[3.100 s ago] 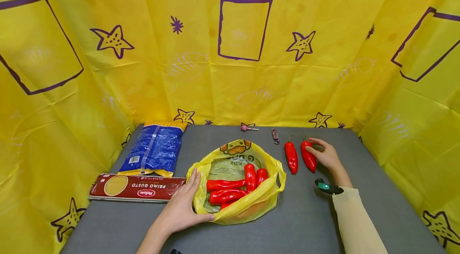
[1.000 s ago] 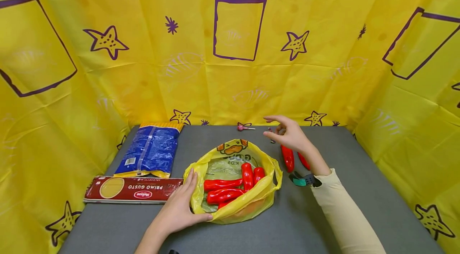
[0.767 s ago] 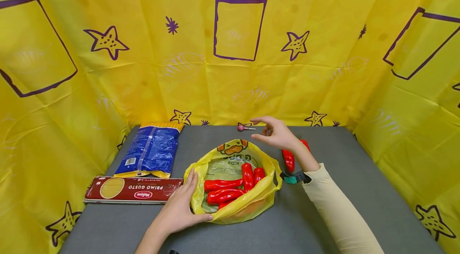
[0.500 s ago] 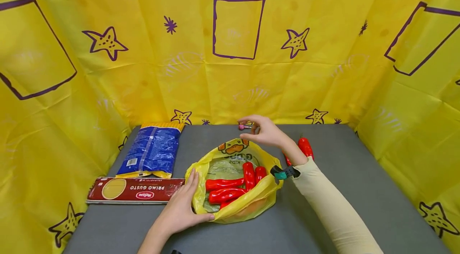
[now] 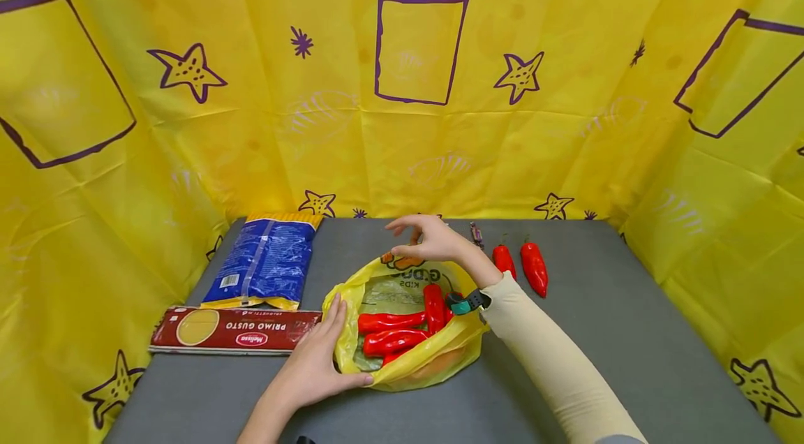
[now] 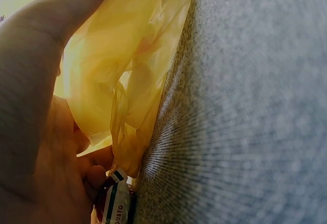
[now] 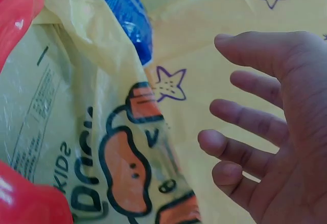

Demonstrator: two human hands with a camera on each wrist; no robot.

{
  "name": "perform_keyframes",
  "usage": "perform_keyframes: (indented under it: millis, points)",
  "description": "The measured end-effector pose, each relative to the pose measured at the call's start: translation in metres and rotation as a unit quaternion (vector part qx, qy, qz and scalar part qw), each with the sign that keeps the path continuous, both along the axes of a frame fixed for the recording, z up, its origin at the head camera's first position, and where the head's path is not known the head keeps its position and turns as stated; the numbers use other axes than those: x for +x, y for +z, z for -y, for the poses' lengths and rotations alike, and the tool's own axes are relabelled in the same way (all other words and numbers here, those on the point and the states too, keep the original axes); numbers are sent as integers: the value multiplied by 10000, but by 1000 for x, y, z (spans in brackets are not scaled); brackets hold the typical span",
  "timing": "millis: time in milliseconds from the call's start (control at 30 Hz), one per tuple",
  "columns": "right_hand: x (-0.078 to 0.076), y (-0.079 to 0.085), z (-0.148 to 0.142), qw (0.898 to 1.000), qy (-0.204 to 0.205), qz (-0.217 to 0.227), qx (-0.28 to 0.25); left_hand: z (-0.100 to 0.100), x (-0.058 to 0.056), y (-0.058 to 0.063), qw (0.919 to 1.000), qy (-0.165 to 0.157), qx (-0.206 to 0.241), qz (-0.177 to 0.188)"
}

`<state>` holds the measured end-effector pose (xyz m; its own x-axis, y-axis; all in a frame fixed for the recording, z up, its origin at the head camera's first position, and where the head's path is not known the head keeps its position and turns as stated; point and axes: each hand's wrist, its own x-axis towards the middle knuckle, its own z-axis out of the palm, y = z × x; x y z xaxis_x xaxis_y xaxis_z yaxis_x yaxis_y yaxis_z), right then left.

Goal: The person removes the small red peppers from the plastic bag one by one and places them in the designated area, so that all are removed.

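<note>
In the head view a yellow plastic bag [image 5: 433,368] with a duck print stands at the middle of the table, its mouth spread wide. Several red peppers [image 5: 392,342] lie inside it. My left hand [image 5: 317,360] holds the bag's left side, thumb at the near rim and fingers along the left edge. Just over the bag's back edge hovers my right hand [image 5: 430,238], fingers apart from the thumb and nothing between them, as the right wrist view also shows. Two more red peppers, one partly behind the right arm [image 5: 504,260] and one farther right [image 5: 534,269], lie on the table.
A blue packet [image 5: 264,262] lies at the back left, with a dark red spaghetti package [image 5: 235,330] in front of it. A small purple wrapped candy [image 5: 476,234] rests behind the peppers. Yellow printed curtain [image 5: 421,151] encloses the grey table [image 5: 628,360].
My right hand has left the right-hand pepper and moved left across the candy and lollipop to above the bag's back edge, still holding nothing. The left hand keeps its place on the bag.
</note>
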<state>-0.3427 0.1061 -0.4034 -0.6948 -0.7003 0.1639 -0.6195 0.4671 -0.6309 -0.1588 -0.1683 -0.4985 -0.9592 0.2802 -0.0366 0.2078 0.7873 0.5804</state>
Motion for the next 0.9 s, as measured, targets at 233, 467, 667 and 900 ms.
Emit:
perform_keyframes:
  millis: [233, 467, 667, 900]
  points:
    - [-2, -3, 16, 9994, 243, 226, -73, 2, -3, -1, 10000, -30, -3, -46]
    - [-7, -15, 27, 9914, 698, 937, -588, 3, -3, 0, 10000, -6, -10, 0]
    - [-6, -32, 34, 9700, 1253, 1808, -1033, 2, -1, -2, 10000, -2, 37, -18]
    - [-2, -52, 41, 9576, 1542, 2321, -733, 2, -1, -3, 10000, -12, 35, -53]
